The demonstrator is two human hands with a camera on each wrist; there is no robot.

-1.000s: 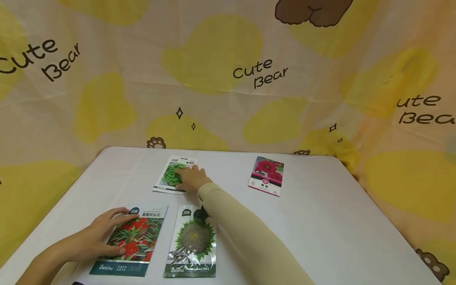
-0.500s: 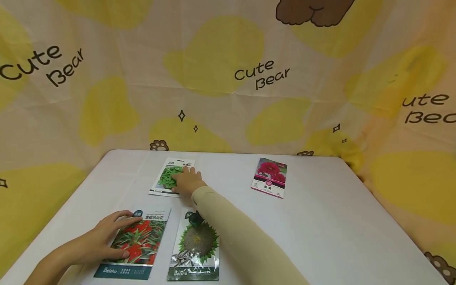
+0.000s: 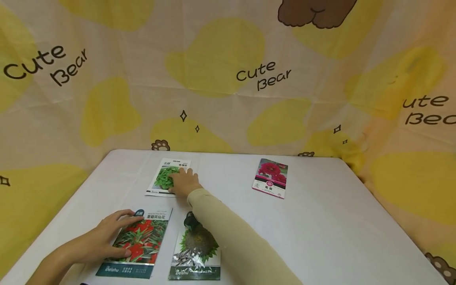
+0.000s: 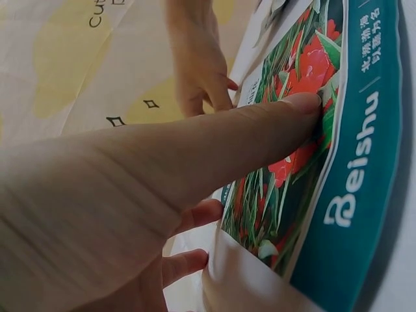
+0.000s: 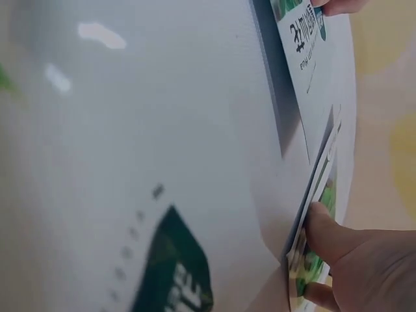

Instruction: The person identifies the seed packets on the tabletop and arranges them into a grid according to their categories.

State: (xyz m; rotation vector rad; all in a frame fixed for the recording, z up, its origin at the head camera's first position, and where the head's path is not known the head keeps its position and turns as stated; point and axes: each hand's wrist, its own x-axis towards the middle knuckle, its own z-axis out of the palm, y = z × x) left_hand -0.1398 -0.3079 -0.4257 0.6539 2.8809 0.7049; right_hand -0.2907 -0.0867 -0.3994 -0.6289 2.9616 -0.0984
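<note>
In the head view my left hand (image 3: 101, 237) rests on a seed packet with red flowers (image 3: 142, 237). Its thumb lies straight across the flower picture, seen close in the left wrist view, while other fingertips touch near the packet's left edge. Farther back, my right hand (image 3: 184, 183) presses its spread fingers on a white seed packet with green leaves (image 3: 163, 178). The right wrist view has the thumb and another fingertip on this packet's face. Below the right sleeve lies a sunflower seed packet (image 3: 194, 259), its upper right part covered by that arm.
A smaller packet with magenta flowers (image 3: 270, 178) lies at the back right of the white table (image 3: 320, 229). Behind the table hangs a yellow-patterned cloth (image 3: 213, 55) with "Cute Bear" lettering. A black device on the right wrist overlaps the sunflower packet.
The green-leaf packet has slid left across the table under my right hand. My left hand stays on the red-flower packet. The head view has shifted slightly.
</note>
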